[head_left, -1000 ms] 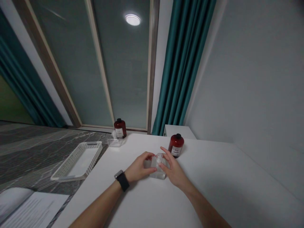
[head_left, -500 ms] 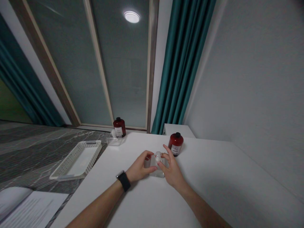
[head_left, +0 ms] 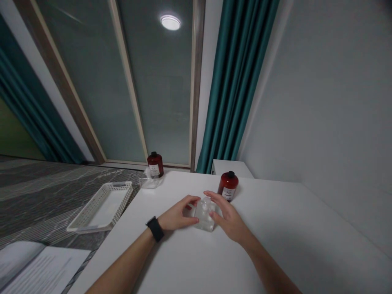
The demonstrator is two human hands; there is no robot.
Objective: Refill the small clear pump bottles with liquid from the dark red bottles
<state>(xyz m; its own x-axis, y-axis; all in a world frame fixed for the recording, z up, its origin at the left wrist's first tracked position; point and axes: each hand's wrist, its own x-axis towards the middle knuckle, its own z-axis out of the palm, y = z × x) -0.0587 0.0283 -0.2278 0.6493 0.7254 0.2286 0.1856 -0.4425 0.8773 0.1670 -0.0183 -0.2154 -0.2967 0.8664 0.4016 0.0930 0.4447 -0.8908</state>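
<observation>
A small clear plastic tray (head_left: 204,223) sits on the white table, with a clear rounded piece (head_left: 207,203) in it whose kind I cannot make out. My left hand (head_left: 179,214), with a black watch on its wrist, curves around the tray's left side, thumb and fingers apart. On the opposite side is my right hand (head_left: 228,218), its fingers spread and its thumb close to the clear piece. Whether the fingertips touch the tray is hard to see. Just behind my right hand stands a dark red bottle (head_left: 228,185) with a black cap and white label.
At the table's far left corner are a second dark red bottle (head_left: 155,165) and another clear tray (head_left: 149,183) with a clear item. Left of the table lie a white perforated basket (head_left: 88,226) and an open book (head_left: 45,269). A white cabinet (head_left: 231,167) stands behind the table.
My right hand has let go of the clear rounded piece and moved slightly right, fingers opening. My left hand has eased a little left. The tray stays in about the same place.
</observation>
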